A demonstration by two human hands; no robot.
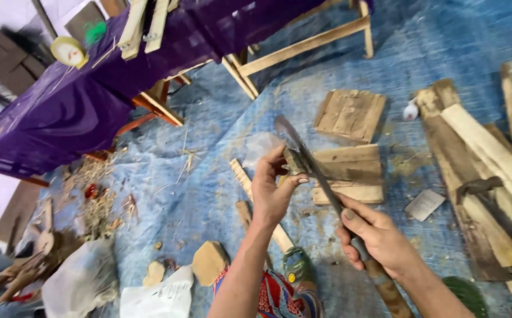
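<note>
Head view: blue tarp point(209, 194) with wood scraps.
Left hand point(272, 191): pinches a small wood piece point(294, 162).
Right hand point(379, 238): wrapped tight around the machete point(315, 171) handle, blade against that piece.

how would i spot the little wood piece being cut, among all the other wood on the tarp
Start at the blue tarp and find the two bare hands at its middle. The left hand pinches a small wood piece up off the ground, with the long blade held by the right hand laid against it. Every other board and block lies flat on the tarp.

The right hand point(379, 238) hides the knife point(309, 162) handle.
</note>
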